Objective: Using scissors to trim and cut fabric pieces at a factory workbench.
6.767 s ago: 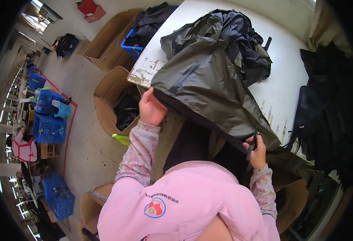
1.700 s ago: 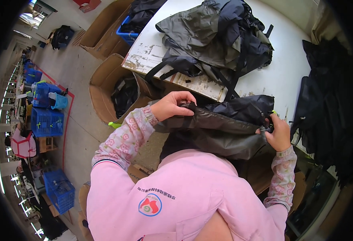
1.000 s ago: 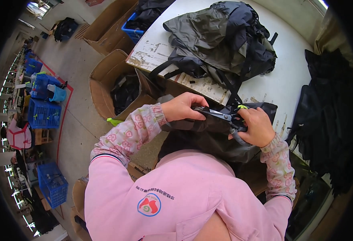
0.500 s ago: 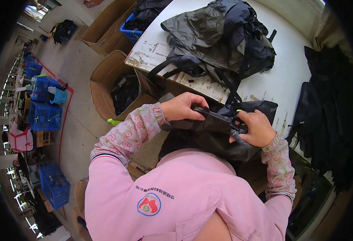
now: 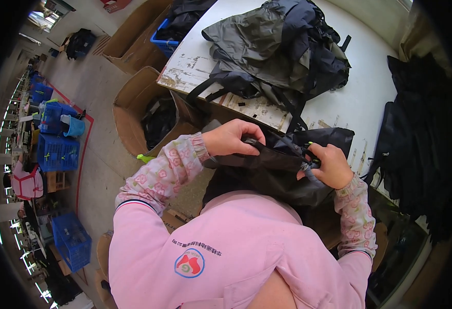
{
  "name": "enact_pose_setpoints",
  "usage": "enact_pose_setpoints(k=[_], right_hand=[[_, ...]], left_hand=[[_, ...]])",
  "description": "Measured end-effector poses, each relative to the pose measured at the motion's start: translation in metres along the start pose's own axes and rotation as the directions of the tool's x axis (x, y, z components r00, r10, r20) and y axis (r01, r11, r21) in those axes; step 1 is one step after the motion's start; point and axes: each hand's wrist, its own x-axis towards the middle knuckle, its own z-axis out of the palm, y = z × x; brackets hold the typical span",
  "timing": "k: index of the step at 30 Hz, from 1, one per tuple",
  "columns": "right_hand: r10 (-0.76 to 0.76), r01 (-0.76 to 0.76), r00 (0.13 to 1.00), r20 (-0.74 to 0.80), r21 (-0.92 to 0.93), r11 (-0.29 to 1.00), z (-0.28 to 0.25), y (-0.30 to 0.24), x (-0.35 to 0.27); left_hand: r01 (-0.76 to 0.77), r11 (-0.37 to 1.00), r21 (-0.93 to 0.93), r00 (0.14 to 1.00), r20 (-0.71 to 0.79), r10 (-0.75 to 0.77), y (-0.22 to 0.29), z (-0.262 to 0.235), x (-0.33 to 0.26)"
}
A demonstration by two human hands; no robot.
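Left hand (image 5: 239, 138) pinches an edge of dark fabric (image 5: 275, 172); right hand (image 5: 331, 165) wraps grey-handled scissors (image 5: 312, 176). Keeping that edge taut, blades clear of folds, should help.

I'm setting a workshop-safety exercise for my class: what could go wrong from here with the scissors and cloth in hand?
The grey-handled scissors in the right hand have blades hard to make out against the glossy blackish fabric, so a cut could stray.
The left hand pinches that fabric close by, so it might get nicked.
A flat black strap reaches the edge of the worn white table near the work, and might snag.
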Motion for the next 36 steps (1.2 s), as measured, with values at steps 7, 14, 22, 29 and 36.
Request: enact_pose_setpoints(k=[7,14,22,29,36], right_hand=[[0.374,-0.319,0.926,-0.047,0.429,0.845,0.035,0.080,-0.055],[0.438,-0.238,0.875,-0.208,0.604,0.761,0.061,0.085,-0.069],[0.394,-0.236,0.903,-0.169,0.572,0.785,0.062,0.094,-0.052],[0.354,-0.158,0.926,-0.131,0.717,0.679,0.032,0.057,-0.056],[0.374,-0.110,0.920,-0.116,0.841,0.530,0.016,0.030,-0.066]], left_hand=[[-0.011,0.998,0.063,0.998,-0.063,0.015,0.010,-0.029,-0.011],[-0.021,0.990,0.137,1.000,-0.003,0.021,0.012,-0.055,-0.011],[-0.094,0.973,0.212,0.995,-0.007,0.098,0.018,-0.066,-0.014],[-0.201,0.519,0.831,0.847,-0.119,0.519,0.017,0.000,0.038],[-0.200,0.902,0.382,0.965,0.236,0.114,0.001,0.106,0.116]])
